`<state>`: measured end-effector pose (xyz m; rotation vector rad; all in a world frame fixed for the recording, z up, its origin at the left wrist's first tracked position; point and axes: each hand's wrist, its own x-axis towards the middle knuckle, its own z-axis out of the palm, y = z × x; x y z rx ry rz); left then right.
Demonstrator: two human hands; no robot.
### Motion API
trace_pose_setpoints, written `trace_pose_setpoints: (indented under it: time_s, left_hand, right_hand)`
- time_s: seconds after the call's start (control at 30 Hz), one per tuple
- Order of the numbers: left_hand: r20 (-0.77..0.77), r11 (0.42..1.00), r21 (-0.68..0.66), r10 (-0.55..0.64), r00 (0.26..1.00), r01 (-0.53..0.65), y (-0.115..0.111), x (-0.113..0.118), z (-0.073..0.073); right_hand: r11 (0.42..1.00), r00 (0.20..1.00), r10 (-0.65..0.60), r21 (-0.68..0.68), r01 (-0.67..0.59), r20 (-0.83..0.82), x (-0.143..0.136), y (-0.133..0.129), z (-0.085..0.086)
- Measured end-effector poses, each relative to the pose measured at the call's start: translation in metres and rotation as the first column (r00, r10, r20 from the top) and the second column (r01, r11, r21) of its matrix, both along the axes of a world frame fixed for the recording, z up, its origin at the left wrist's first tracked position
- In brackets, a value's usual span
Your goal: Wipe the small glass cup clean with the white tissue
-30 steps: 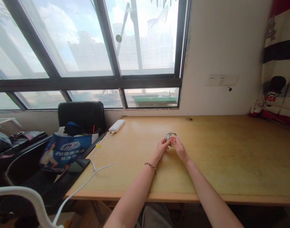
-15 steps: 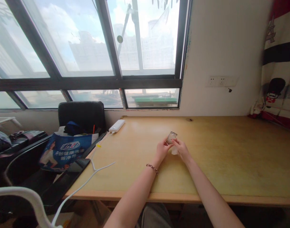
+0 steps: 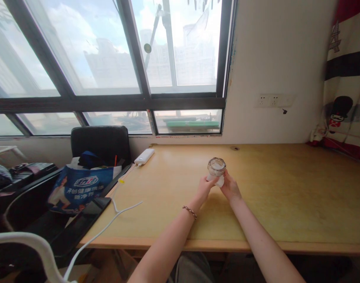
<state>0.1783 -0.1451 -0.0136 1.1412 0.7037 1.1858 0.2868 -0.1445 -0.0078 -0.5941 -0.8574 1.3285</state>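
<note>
Head view: the glass cup [image 3: 217,171], just below and right of centre, now shows its round mouth, newly exposing the interior. Left hand [image 3: 204,188] and right hand [image 3: 231,188] pinch it low, with white tissue [image 3: 220,182] between, over the worktop [image 3: 274,192].

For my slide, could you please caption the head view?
Left hand and right hand hold a clear round vessel over a yellowish desk.

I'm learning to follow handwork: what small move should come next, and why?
I'd probably rub the tissue lightly along the glass: the left hand and right hand steady it from both sides, with the tissue bunched at its near side.
</note>
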Motion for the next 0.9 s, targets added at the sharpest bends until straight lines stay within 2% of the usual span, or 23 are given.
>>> trace_pose_setpoints:
  time_s: [0.17, 0.23, 0.3, 0.4, 0.57, 0.67, 0.77, 0.83, 0.9]
  left_hand:
    - [0.106, 0.994, -0.092, 0.071, 0.992, -0.062, 0.0, 0.002, -0.005]
    - [0.134, 0.991, -0.127, 0.068, 0.989, -0.051, 0.001, 0.003, -0.005]
    - [0.175, 0.991, -0.131, 0.04, 0.984, -0.017, 0.003, 0.003, -0.005]
    - [0.231, 0.994, -0.109, 0.001, 0.973, 0.025, 0.004, 0.002, -0.004]
    - [0.241, 0.99, -0.138, 0.041, 0.97, -0.008, 0.005, 0.0, -0.003]
    - [0.219, 0.984, -0.155, 0.126, 0.968, -0.093, 0.009, -0.002, -0.004]
    - [0.191, 0.959, -0.17, 0.258, 0.947, -0.227, 0.013, -0.006, -0.004]
    - [0.09, 0.938, -0.097, 0.34, 0.936, -0.332, 0.011, -0.008, -0.002]
    - [-0.058, 0.925, 0.091, 0.374, 0.926, -0.368, 0.004, -0.008, 0.003]
  right_hand:
    - [0.992, 0.937, -0.123, 0.072, 0.105, 0.326, 0.002, 0.003, -0.001]
    - [0.987, 0.909, -0.154, 0.112, 0.119, 0.388, 0.003, 0.004, 0.0]
    - [0.983, 0.922, -0.168, 0.135, 0.128, 0.349, 0.004, 0.004, 0.0]
    - [0.979, 0.965, -0.172, 0.147, 0.145, 0.199, 0.004, 0.003, 0.0]
    - [0.98, 0.983, -0.171, 0.115, 0.163, 0.061, 0.002, -0.001, 0.004]
    - [0.964, 0.963, -0.26, 0.066, 0.256, 0.067, 0.003, -0.001, 0.006]
    - [0.924, 0.916, -0.381, 0.016, 0.382, 0.123, 0.003, 0.0, 0.006]
    - [0.91, 0.899, -0.409, 0.005, 0.414, 0.158, 0.001, 0.0, 0.005]
    - [0.925, 0.902, -0.377, 0.026, 0.38, 0.209, -0.002, -0.001, 0.005]
